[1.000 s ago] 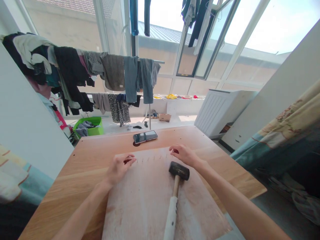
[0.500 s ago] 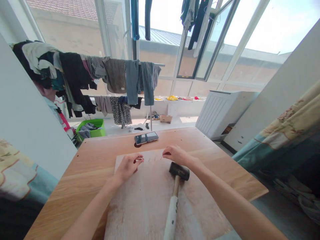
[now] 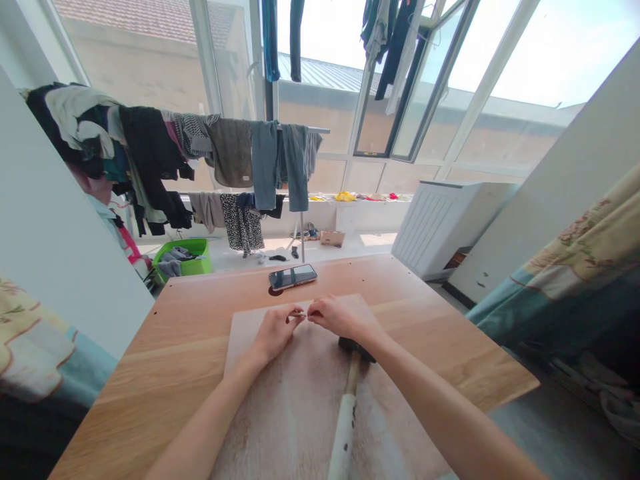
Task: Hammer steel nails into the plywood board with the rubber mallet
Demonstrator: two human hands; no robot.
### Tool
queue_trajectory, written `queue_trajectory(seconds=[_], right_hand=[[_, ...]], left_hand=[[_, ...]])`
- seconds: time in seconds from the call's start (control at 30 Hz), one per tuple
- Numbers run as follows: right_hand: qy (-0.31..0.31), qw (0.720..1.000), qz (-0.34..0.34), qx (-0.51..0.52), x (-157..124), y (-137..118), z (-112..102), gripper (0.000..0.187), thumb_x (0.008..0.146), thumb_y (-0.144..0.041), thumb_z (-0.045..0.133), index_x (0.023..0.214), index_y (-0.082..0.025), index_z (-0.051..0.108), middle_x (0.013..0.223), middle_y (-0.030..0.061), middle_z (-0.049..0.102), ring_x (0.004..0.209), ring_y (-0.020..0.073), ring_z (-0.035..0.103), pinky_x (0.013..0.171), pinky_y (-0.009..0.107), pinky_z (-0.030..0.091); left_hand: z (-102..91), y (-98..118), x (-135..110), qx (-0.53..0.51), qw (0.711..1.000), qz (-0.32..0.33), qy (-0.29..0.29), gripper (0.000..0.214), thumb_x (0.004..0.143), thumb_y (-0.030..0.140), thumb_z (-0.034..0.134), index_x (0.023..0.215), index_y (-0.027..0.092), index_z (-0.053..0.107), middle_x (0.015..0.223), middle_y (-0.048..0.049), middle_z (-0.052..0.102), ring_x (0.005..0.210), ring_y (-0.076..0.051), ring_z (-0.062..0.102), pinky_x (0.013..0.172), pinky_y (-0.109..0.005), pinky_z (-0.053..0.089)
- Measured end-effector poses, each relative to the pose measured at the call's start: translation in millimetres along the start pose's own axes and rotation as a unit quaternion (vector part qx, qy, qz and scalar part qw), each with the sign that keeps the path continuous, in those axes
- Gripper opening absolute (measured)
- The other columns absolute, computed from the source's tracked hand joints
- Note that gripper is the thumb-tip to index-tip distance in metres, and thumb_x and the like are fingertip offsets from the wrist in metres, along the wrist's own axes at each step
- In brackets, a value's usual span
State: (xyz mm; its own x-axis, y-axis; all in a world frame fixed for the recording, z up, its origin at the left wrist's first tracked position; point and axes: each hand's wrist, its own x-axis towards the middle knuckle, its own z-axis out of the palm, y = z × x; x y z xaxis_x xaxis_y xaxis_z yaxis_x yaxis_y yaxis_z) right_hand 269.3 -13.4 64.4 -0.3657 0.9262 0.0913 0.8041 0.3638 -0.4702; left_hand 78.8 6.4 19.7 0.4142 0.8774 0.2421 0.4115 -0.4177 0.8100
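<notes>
Left hand (image 3: 277, 333): curled, thumb and fingertips drawn in to a pinch, with a small pale bit (image 3: 301, 313) showing at the tips; from where I stand it's too small to name.
Right hand (image 3: 341, 316): turned inward, its fingertips gathered near the left hand's; I can't tell whether anything sits between them.
Board (image 3: 280, 400): lying flat on the table, its surface pale and streaky, with both hands over its far part and the forearms reaching across it from either side.
Hammer (image 3: 345, 417): resting on the board, handle towards the person, the lower stretch of it white and scuffed; its dark head is partly hidden behind the right wrist.
Table (image 3: 145, 363): wood-grained, broad enough to show on both sides of the board.
Phone (image 3: 293, 277): lying face up beyond the board, near the table's far edge, just beside a dark round spot (image 3: 275, 291).
Laundry (image 3: 230, 153): draped thickly over a rack past the table, towels and trousers among it.
Green tub (image 3: 195, 265): on the floor beneath, with greyish cloth inside.
White appliance (image 3: 425, 223): standing beyond the table's far right corner, near a patterned curtain (image 3: 570, 253).
</notes>
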Motion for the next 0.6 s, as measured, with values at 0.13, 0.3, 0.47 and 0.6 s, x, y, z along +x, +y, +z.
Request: queue_trajectory(seconds=[0.13, 0.3, 0.47, 0.6], right_hand=[[0.002, 0.999, -0.014, 0.044, -3.5, -5.2, -3.1, 0.020, 0.093, -0.025, 0.062, 0.091, -0.023, 0.081, 0.083, 0.0028, 0.079, 0.075, 0.0173, 0.069, 0.070, 0.024, 0.048], [0.009, 0.996, -0.017, 0.091, -18.8, 1.6, -16.8, 0.023, 0.089, -0.035, 0.069, 0.108, -0.025, 0.078, 0.106, 0.0028, 0.079, 0.086, 0.0173, 0.073, 0.078, 0.025, 0.056], [0.097, 0.991, 0.040, 0.085, -61.4, 39.0, -31.5, 0.031, 0.095, -0.039, 0.055, 0.114, -0.022, 0.074, 0.118, 0.0078, 0.074, 0.101, 0.0207, 0.071, 0.089, 0.033, 0.057], [0.169, 0.976, 0.136, 0.038, -122.9, 71.7, -19.0, 0.040, 0.095, -0.039, 0.047, 0.115, -0.015, 0.071, 0.118, 0.0170, 0.073, 0.110, 0.0320, 0.068, 0.096, 0.053, 0.055]], left_hand=[[-9.0, 9.2, -4.3, -0.034, 0.999, -0.005, 0.002, 0.030, 0.088, 0.044, 0.061, 0.101, 0.018, 0.072, 0.089, -0.0037, 0.079, 0.048, -0.012, 0.060, 0.054, -0.026, 0.050], [-41.9, 8.7, -26.4, 0.086, 0.995, 0.047, 0.001, 0.044, 0.085, 0.050, 0.067, 0.119, 0.022, 0.068, 0.103, -0.0038, 0.077, 0.065, -0.014, 0.062, 0.070, -0.028, 0.053], [-79.6, -11.7, -76.3, 0.172, 0.982, 0.061, 0.040, 0.039, 0.091, 0.047, 0.058, 0.121, 0.023, 0.066, 0.112, -0.0068, 0.072, 0.098, -0.023, 0.068, 0.087, -0.037, 0.057], [-90.0, -36.6, -134.2, 0.244, 0.967, 0.064, 0.036, 0.036, 0.094, 0.043, 0.057, 0.123, 0.026, 0.066, 0.131, -0.0084, 0.067, 0.120, -0.026, 0.064, 0.103, -0.043, 0.054]])
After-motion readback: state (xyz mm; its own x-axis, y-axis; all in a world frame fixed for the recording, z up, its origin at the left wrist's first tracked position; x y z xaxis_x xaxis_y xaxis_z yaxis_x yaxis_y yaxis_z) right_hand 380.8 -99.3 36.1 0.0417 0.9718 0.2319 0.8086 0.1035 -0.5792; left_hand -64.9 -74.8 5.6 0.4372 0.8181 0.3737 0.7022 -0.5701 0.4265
